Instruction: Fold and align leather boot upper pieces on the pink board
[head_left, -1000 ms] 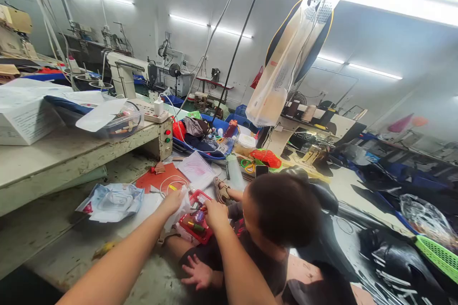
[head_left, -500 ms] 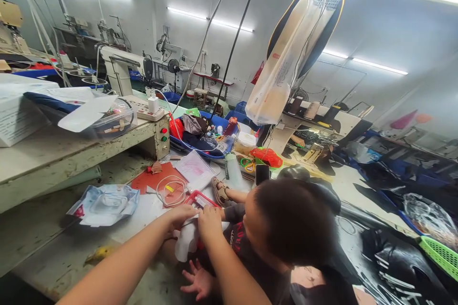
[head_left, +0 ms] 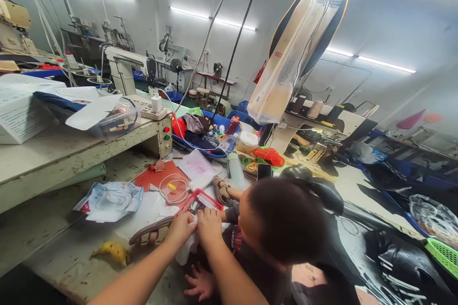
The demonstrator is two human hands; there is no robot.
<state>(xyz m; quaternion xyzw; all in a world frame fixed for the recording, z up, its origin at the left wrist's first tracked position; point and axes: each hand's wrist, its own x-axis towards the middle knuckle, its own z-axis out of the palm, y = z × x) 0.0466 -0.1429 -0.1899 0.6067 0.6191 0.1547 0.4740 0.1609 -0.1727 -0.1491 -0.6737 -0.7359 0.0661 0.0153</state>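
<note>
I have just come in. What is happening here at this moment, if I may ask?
Someone's left hand pinches a white tissue, and the right hand is close against it, its grip hidden. Just beyond the hands is a red basket. Another person sits close by, to the right. A banana and a pale packet lie to the left.

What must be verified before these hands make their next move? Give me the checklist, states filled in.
1. Left hand holding the white sheet: ok, pinched.
2. Right hand gripping it too: cannot tell, hidden behind that hand's back.
3. Red basket fully visible: not ok, hands block its near side.
4. Other person's hand well clear: not ok, spread close by the sheet.
5. Banana apart from both hands: ok.
</note>
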